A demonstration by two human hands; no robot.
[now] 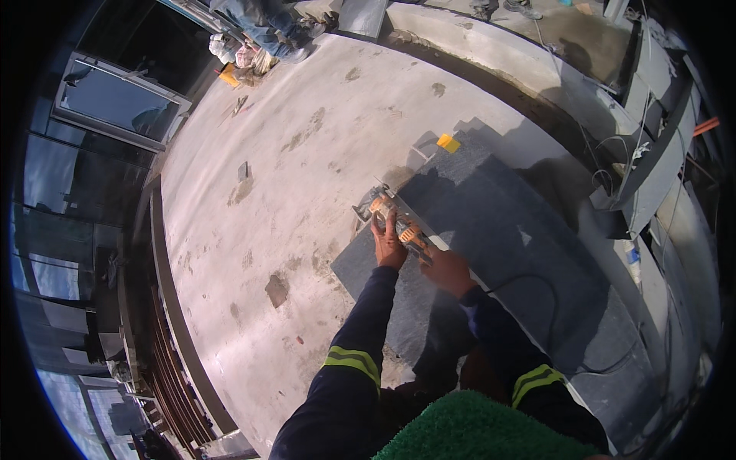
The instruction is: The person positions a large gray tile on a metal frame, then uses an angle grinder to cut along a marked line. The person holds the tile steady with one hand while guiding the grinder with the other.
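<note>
Both of my hands are on an orange and grey corded power cutter (412,234) at the left edge of a large dark grey stone slab (491,203). My left hand (389,247) wraps round its front body. Behind it, my right hand (447,270) closes on the rear handle. The cutter's metal front end lies over the slab's edge, where a pale straight strip runs; its blade is too small to make out. Another grey slab piece (355,263) lies under and left of my hands. A dark cord (529,277) curves from my right hand across the large slab.
A yellow block (448,143) sits at the slab's far end. Pale, stained concrete floor (230,253) stretches left toward glass panels (54,184). Far off, a person in jeans (264,27) is beside bags (249,57). Metal pieces and loose cables (648,169) crowd the right side.
</note>
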